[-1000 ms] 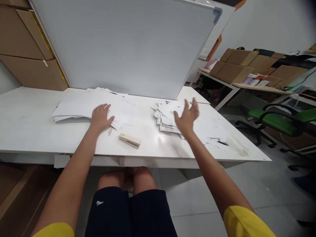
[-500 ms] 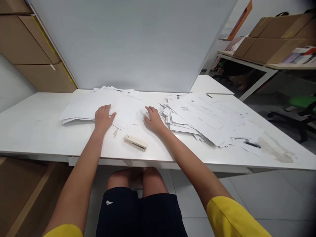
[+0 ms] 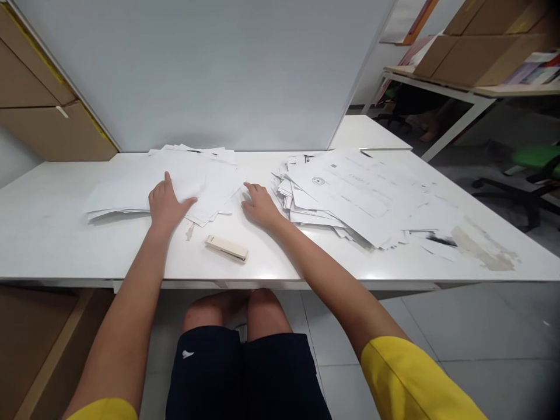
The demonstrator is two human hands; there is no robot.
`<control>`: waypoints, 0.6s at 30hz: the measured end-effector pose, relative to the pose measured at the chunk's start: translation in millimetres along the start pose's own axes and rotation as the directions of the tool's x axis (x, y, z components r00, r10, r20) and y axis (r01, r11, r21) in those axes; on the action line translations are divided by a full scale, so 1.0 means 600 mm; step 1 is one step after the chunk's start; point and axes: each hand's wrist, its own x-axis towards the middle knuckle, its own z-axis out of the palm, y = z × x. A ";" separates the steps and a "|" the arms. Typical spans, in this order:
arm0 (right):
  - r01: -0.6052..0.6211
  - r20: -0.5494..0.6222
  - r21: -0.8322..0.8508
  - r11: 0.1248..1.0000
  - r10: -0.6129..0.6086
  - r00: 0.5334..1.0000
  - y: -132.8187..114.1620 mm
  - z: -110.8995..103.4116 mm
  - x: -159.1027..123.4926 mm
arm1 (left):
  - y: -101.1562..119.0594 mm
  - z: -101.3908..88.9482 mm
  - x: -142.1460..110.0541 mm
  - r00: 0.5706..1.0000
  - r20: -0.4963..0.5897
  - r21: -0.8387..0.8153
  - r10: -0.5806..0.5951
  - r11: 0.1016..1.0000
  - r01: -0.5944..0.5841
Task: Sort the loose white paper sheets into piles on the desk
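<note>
My left hand [image 3: 166, 202] rests on the near edge of a pile of loose white paper sheets [image 3: 122, 184], thumb and fingers spread. At the pile's right side, my right hand [image 3: 261, 205] has its thumb and fingers apart, fingertips close to the paper edges; whether they touch cannot be made out. A cream stapler [image 3: 227, 248] lies on the table in front of the two hands. Right of my right hand is a messier heap of printed papers [image 3: 345, 192], its edges uneven; the top sheet bears a round emblem.
A white upright panel [image 3: 219, 76] stands along the back of the white table [image 3: 271, 265]. Cardboard boxes [image 3: 52, 131] are stacked at left, with an open wooden drawer or box [image 3: 56, 344] below. A brownish patch [image 3: 483, 245] marks the table's right end. Another desk holds boxes [image 3: 481, 58].
The view has shifted, so the table's things appear further left and higher. My left hand's fingers have spread wider on the pile. My right hand stays by the pile's right side.
</note>
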 end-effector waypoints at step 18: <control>0.000 0.050 0.377 0.926 -0.020 0.999 -0.023 -0.020 0.005 | 0.070 -0.054 0.054 0.840 -0.381 -0.894 -0.385 0.384 -0.230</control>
